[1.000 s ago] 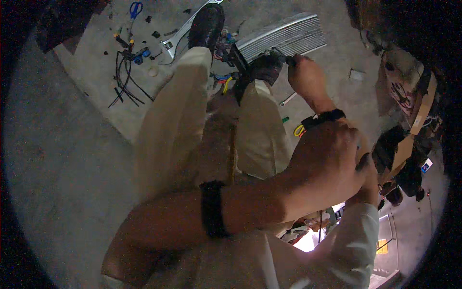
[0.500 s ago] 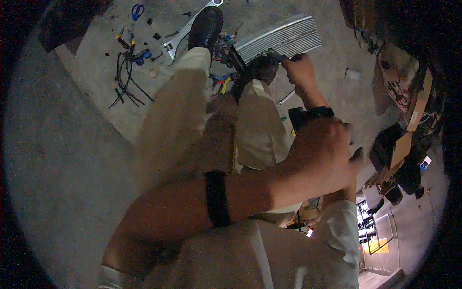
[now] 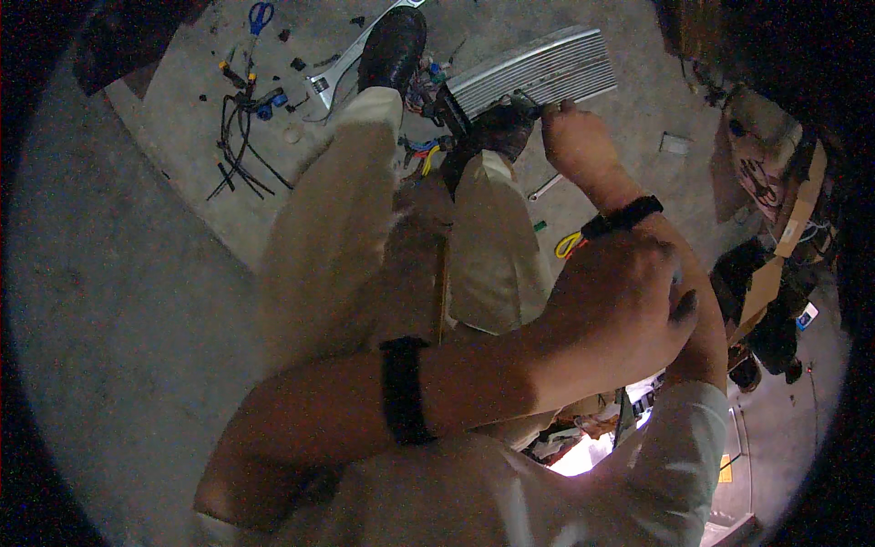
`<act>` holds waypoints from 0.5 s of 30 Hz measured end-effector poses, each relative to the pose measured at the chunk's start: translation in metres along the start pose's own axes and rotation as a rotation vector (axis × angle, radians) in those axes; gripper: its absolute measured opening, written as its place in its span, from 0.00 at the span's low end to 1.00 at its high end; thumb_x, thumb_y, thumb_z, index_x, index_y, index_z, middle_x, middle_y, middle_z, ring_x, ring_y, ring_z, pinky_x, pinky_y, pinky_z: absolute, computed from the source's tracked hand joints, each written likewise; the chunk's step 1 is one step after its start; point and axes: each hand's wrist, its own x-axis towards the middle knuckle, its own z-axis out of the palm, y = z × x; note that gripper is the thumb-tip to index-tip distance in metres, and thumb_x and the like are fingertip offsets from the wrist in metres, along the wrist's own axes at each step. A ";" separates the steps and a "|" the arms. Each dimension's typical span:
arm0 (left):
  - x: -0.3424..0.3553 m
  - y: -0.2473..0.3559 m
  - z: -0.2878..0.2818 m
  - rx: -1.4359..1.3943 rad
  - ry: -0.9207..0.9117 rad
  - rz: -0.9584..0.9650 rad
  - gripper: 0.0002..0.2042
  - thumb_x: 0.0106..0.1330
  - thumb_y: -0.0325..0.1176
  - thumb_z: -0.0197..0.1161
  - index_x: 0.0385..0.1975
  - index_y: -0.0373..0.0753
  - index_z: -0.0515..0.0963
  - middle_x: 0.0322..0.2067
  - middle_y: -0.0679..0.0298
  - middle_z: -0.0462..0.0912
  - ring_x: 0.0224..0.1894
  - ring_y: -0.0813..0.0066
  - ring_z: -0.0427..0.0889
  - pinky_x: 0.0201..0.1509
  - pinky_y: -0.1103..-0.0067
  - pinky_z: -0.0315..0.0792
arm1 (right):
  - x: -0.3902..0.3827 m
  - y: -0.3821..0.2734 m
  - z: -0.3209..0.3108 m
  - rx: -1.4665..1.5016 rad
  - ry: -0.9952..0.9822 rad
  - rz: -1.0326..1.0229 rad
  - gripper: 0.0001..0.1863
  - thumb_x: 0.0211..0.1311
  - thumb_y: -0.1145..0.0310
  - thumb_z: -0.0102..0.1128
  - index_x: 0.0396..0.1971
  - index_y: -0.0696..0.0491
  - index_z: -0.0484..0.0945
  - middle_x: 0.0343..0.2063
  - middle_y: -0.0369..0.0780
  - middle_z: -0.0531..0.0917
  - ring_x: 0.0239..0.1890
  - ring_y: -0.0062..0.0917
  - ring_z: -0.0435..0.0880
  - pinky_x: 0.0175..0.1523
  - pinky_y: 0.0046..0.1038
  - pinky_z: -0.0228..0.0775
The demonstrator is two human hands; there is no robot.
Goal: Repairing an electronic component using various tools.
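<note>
My left forearm crosses from the lower left, a black band on its wrist. My left hand [image 3: 638, 296] lies over my right forearm, its fingers curled closed. What they hold, if anything, is hidden. My right hand [image 3: 581, 146], below a black wristband [image 3: 622, 218], reaches ahead to the dark shoe [image 3: 501, 129] on my right foot. Its fingertips are pinched together beside the shoe and the near edge of a silver ribbed metal panel [image 3: 542, 68]. Whatever is in the pinch is too dark and small to name.
An adjustable wrench [image 3: 342, 75] lies beside my left shoe [image 3: 393, 50]. Blue-handled scissors [image 3: 261, 16] and black cables [image 3: 239, 137] are at the far left. A slim wrench [image 3: 545, 187] and a yellow looped wire [image 3: 569, 244] lie near my right arm. Cardboard [image 3: 764, 278] stands at the right.
My right hand has drawn slightly right and back, its wrist turning. My left hand has shifted a little right and nearer. The yellow wire shows more now.
</note>
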 end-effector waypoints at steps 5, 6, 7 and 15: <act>0.008 -0.002 -0.008 -0.032 0.068 0.008 0.15 0.59 0.39 0.67 0.27 0.29 0.78 0.27 0.44 0.82 0.30 0.45 0.85 0.38 0.59 0.79 | 0.011 -0.004 0.007 0.450 0.155 0.390 0.15 0.66 0.62 0.55 0.36 0.60 0.82 0.37 0.56 0.85 0.42 0.54 0.85 0.47 0.50 0.77; 0.009 -0.001 -0.008 -0.027 0.056 -0.020 0.16 0.59 0.40 0.67 0.27 0.29 0.78 0.26 0.45 0.82 0.30 0.45 0.85 0.37 0.59 0.79 | 0.012 -0.004 0.009 0.530 0.173 0.466 0.16 0.66 0.61 0.56 0.36 0.61 0.83 0.38 0.57 0.85 0.43 0.55 0.84 0.48 0.50 0.76; 0.010 0.000 -0.007 -0.028 0.065 -0.001 0.16 0.59 0.40 0.67 0.26 0.29 0.78 0.26 0.45 0.82 0.30 0.45 0.84 0.37 0.59 0.79 | 0.012 -0.003 0.012 0.555 0.146 0.512 0.17 0.64 0.60 0.58 0.39 0.60 0.83 0.39 0.57 0.85 0.44 0.55 0.84 0.50 0.51 0.76; 0.001 -0.001 -0.001 0.032 0.049 0.036 0.16 0.56 0.41 0.69 0.25 0.30 0.79 0.26 0.45 0.83 0.30 0.46 0.85 0.38 0.59 0.79 | 0.004 -0.012 0.029 0.832 0.266 0.525 0.19 0.61 0.62 0.62 0.46 0.60 0.82 0.47 0.57 0.84 0.51 0.52 0.83 0.54 0.44 0.75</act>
